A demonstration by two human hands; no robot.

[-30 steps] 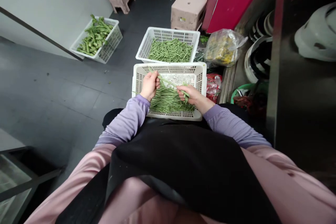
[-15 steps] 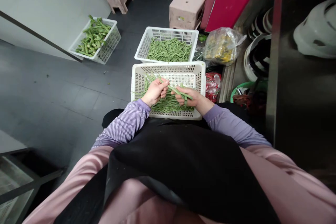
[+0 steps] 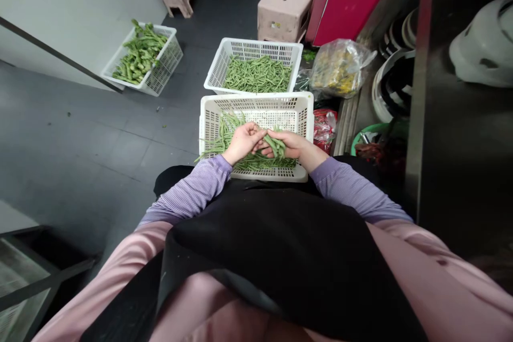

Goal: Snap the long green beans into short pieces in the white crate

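Over the near white basket [image 3: 256, 97], my right hand [image 3: 289, 145] is closed on several short green bean pieces [image 3: 276, 147]. My left hand [image 3: 244, 141] touches it from the left, thumb and fingers pinched at the ends of the bean pieces. Long green beans [image 3: 228, 131] lie in the near basket below and left of my hands, some poking over its left edge. Just beyond, a second white basket [image 3: 214, 72] holds a pile of short bean pieces [image 3: 258, 75].
A third white basket [image 3: 170, 61] with green vegetables [image 3: 140, 53] stands at the left. Beyond are two pink stools [image 3: 284, 10]. Right of the baskets lie a clear bag [image 3: 340, 67], a red bag [image 3: 324, 127] and a green basin [image 3: 368, 133].
The long bean held between my hands is no longer stretched out. My left hand has moved slightly right and down against my right hand, where short pieces now show.
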